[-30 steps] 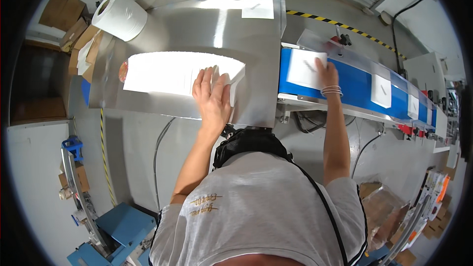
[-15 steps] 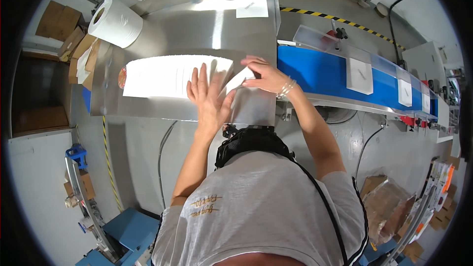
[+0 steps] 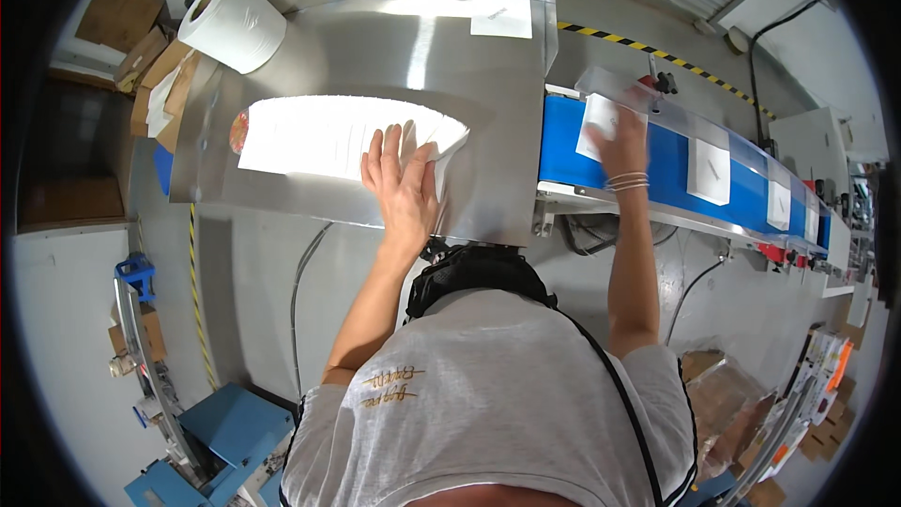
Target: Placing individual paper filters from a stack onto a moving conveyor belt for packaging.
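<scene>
A long row of white flat packets [image 3: 310, 136] stands packed together on the steel table [image 3: 347, 61], with a small reddish patterned piece [image 3: 240, 131] at its left end. My left hand [image 3: 402, 186] lies open against the row's right end, fingers spread over the packets there. Over at the blue conveyor belt [image 3: 566, 136], my right hand [image 3: 623, 143] is on or just above a single white packet [image 3: 599, 115] at the belt's near end. Motion smears its fingers, so whether they grip the packet cannot be made out.
Further along the belt lie several white packets [image 3: 709, 172] under a clear guard rail [image 3: 680, 113]. A big white roll [image 3: 246, 33] stands at the table's far left corner. At the back lies a white sheet [image 3: 502, 17]. Cardboard boxes [image 3: 160, 94] are beyond the left edge.
My right hand has moved right, from the row's end to the belt, where a white packet now lies under it. My left hand has stayed on the row.
</scene>
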`<state>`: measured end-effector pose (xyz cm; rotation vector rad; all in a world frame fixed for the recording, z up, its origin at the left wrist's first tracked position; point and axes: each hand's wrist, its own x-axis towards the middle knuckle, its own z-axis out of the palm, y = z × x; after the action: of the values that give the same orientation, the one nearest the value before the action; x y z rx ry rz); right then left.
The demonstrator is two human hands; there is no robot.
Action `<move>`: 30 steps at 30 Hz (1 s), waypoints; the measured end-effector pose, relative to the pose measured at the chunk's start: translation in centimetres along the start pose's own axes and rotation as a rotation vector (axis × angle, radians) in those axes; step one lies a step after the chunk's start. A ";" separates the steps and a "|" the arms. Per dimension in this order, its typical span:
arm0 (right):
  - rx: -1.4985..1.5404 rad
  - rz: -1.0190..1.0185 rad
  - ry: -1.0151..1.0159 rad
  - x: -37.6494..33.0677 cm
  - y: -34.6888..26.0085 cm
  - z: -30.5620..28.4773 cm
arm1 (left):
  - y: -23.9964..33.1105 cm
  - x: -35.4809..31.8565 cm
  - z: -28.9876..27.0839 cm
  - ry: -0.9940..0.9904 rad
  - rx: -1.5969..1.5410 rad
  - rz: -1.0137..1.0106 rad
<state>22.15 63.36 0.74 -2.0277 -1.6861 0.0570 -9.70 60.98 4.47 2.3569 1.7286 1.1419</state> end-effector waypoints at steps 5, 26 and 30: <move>0.680 -0.352 -0.564 0.2 -11.0 1.9 | -0.8 0.1 -0.4 -0.087 0.003 0.054; 0.137 -0.089 0.032 0.5 0.9 1.3 | -1.6 0.4 -1.0 -0.012 -0.077 -0.051; 0.660 -0.303 -0.588 0.5 -11.7 0.9 | -2.1 0.4 -1.2 -0.053 -0.100 -0.050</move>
<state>11.32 65.37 4.78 -1.3067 -1.9383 1.0422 -11.99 61.65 4.70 2.2529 1.6625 1.1197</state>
